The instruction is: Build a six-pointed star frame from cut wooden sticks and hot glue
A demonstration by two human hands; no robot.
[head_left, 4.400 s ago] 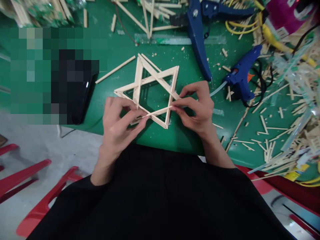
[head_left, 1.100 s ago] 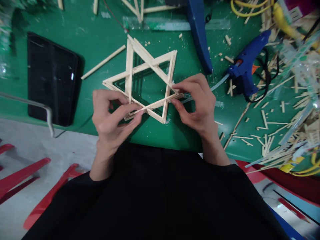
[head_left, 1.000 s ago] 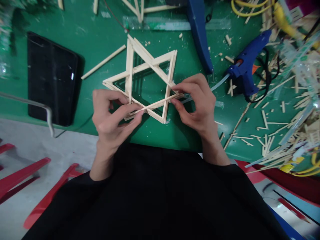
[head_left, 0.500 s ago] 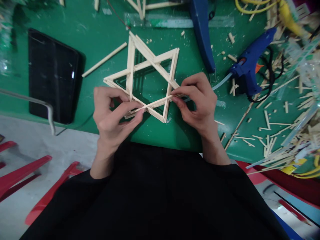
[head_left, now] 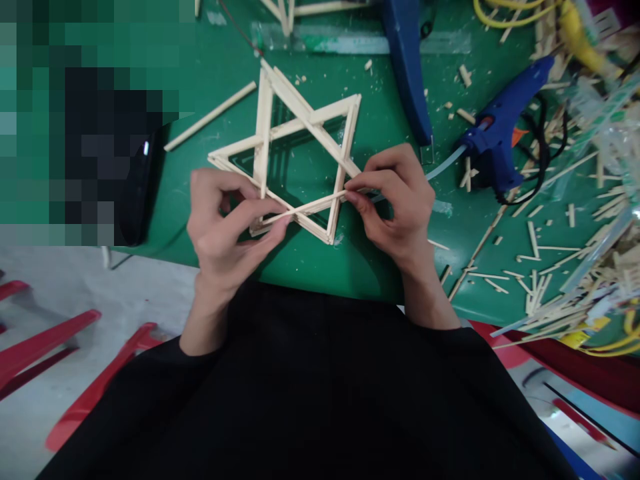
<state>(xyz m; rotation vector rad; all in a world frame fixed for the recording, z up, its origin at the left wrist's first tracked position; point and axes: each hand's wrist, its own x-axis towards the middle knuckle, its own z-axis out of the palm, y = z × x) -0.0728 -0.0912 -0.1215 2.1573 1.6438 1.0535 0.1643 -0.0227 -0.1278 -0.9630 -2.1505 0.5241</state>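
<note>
A six-pointed star frame (head_left: pixel 310 120) of pale wooden sticks lies on the green table (head_left: pixel 310 277). Along its lower right side runs a thin stick (head_left: pixel 320 203). My left hand (head_left: pixel 227 230) pinches the stick's left end between thumb and forefinger, beside the star's lower left point. At the star's right point, my right hand (head_left: pixel 397 200) has its thumb and forefinger closed on the stick's other end. My fingertips cover both of its ends.
A blue glue gun (head_left: pixel 500 127) with a black cord rests at the right, near scattered stick pieces (head_left: pixel 540 287). A blue-handled tool (head_left: pixel 407 67) is beyond my right hand. One loose stick (head_left: pixel 210 117) lies left of the star. Pixel blocks hide the upper left.
Both hands keep their hold on the stick and have barely moved. The view has shifted very slightly, and pixel blocks now cover the upper left corner.
</note>
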